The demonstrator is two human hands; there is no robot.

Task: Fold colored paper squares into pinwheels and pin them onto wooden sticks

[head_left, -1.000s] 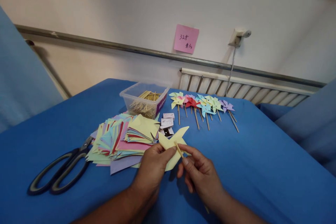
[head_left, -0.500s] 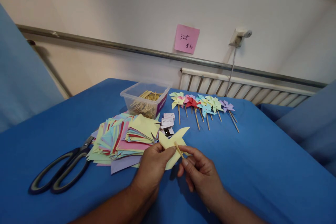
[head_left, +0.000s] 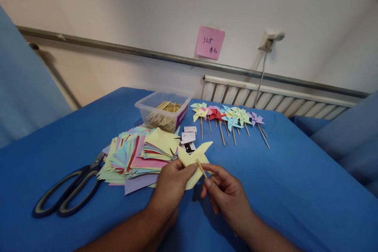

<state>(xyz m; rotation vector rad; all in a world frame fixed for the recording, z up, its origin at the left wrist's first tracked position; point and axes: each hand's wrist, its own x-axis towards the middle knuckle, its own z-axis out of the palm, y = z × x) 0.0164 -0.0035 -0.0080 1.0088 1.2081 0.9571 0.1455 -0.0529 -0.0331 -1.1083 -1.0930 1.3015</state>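
Across the second, the right hand (head_left: 226, 195) has edged slightly toward the blue table's near edge; the thin wooden stick (head_left: 201, 168) and pale yellow folded paper (head_left: 193, 161) barely shifted.

Yellow paper piece (head_left: 193, 162), blue tablecloth (head_left: 295, 189), pink note (head_left: 210, 42), black-handled scissors (head_left: 63, 195).

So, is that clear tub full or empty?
Partly full: the clear tub has no lid and holds wooden sticks heaped below its rim.

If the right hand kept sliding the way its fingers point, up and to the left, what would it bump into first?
Probably the yellow paper piece that the left hand pinches, right ahead of the right hand and its wooden stick; beyond lie small white boxes, though depth is unclear.
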